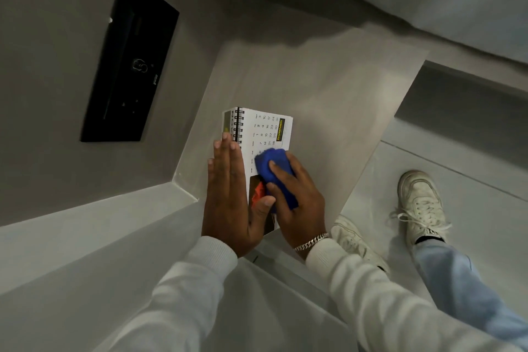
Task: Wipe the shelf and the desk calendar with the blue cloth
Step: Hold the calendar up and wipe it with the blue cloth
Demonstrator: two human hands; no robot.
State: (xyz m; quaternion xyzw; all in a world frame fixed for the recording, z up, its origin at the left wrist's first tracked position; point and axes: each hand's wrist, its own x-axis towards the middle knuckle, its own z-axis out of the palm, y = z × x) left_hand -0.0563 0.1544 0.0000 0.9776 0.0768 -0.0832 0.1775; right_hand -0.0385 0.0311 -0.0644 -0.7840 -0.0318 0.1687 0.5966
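A white spiral-bound desk calendar (pixel 267 128) stands on the grey shelf (pixel 328 100), its date page facing right. My left hand (pixel 228 194) lies flat against the calendar's left side with fingers straight and the thumb hooked round its near edge. My right hand (pixel 297 203) grips a bunched blue cloth (pixel 273 168) and presses it onto the lower part of the date page. The calendar's near end is hidden behind both hands.
A black wall panel (pixel 128 63) sits on the grey wall to the left. The shelf's right edge drops to the floor, where my white sneakers (pixel 420 203) stand. A pale ledge (pixel 85 237) runs below the shelf at left.
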